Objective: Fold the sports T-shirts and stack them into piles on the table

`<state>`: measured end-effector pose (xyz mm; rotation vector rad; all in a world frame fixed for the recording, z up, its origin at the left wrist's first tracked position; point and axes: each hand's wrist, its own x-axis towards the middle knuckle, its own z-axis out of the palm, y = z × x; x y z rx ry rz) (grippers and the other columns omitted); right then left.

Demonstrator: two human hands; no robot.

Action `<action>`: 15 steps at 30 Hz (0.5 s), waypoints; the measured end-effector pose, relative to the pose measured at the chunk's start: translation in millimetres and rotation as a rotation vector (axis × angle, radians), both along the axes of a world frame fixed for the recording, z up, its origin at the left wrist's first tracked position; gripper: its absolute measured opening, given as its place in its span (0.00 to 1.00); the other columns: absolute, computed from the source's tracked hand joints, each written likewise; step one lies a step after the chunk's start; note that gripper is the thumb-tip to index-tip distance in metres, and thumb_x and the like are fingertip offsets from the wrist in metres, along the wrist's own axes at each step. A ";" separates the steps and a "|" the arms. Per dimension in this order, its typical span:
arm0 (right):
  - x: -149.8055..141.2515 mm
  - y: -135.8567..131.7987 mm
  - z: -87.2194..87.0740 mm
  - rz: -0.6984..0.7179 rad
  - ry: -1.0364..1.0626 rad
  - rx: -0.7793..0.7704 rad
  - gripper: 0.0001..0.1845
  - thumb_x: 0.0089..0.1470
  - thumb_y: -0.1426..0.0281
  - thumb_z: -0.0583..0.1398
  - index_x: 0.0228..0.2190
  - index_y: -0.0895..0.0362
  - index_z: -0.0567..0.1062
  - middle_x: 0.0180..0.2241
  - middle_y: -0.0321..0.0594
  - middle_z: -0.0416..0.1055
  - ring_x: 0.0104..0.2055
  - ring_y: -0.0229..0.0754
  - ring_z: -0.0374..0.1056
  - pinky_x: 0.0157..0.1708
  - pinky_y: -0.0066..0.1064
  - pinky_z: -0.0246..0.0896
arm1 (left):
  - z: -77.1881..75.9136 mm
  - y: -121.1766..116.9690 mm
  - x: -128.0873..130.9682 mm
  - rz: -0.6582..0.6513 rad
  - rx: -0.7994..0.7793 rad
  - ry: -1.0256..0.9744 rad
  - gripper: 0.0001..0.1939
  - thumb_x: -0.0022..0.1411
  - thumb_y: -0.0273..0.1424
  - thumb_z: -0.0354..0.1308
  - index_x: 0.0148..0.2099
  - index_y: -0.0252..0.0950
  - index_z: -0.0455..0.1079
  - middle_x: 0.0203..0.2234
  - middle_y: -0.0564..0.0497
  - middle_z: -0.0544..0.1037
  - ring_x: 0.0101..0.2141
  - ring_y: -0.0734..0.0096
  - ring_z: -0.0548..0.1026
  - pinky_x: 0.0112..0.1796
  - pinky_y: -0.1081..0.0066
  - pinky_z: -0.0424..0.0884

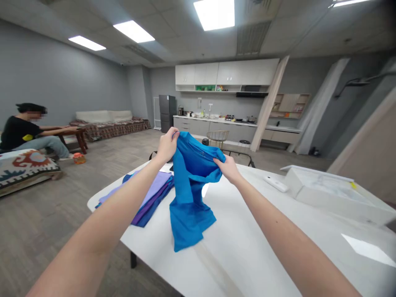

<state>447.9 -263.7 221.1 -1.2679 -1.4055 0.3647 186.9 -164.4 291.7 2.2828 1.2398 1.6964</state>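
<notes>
A bright blue shirt [190,198] hangs between my two hands over the white table [247,231]. My left hand [168,144] is closed on its upper left edge, and my right hand [228,168] pinches the fabric at the upper right. The cloth between them sags open like a neckline or hem, and its lower end reaches down to the tabletop. Left of it lies a stack of folded clothes [154,192] in lilac, purple and dark blue, partly hidden behind my left forearm.
On the table's right stand a white box [334,196] and a white handheld device [275,184]. Chairs [218,136] are beyond the far edge. A person [27,128] sits at far left near a patterned seat [27,169]. A kitchen counter [198,126] lines the back wall.
</notes>
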 end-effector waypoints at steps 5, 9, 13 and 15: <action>76.3 -74.7 44.0 -0.273 -0.218 0.047 0.15 0.54 0.59 0.61 0.29 0.58 0.80 0.24 0.37 0.73 0.30 0.44 0.66 0.33 0.33 0.61 | 33.5 -51.6 53.3 -0.137 0.027 0.088 0.12 0.71 0.37 0.51 0.47 0.40 0.74 0.33 0.50 0.79 0.39 0.61 0.76 0.44 0.69 0.66; 126.0 -128.4 60.5 -0.334 -0.413 -0.017 0.08 0.52 0.67 0.62 0.29 0.56 0.81 0.26 0.38 0.76 0.33 0.47 0.70 0.36 0.34 0.61 | 44.9 -74.0 91.2 -0.276 -0.099 0.134 0.08 0.66 0.32 0.55 0.43 0.37 0.75 0.36 0.49 0.80 0.39 0.62 0.75 0.45 0.67 0.68; 162.0 -166.6 40.4 -0.350 -0.457 -0.255 0.09 0.47 0.75 0.61 0.28 0.56 0.83 0.28 0.41 0.78 0.34 0.48 0.71 0.37 0.36 0.62 | 34.1 -93.1 119.0 -0.307 -0.090 0.214 0.11 0.68 0.34 0.52 0.46 0.38 0.74 0.33 0.49 0.79 0.36 0.62 0.75 0.43 0.66 0.69; 174.5 -180.8 24.9 -0.384 -0.334 -0.318 0.11 0.48 0.74 0.60 0.30 0.57 0.83 0.31 0.42 0.79 0.35 0.47 0.72 0.36 0.34 0.63 | 26.5 -105.9 126.6 -0.313 -0.050 0.272 0.14 0.70 0.37 0.49 0.49 0.39 0.73 0.31 0.49 0.78 0.35 0.61 0.75 0.42 0.65 0.69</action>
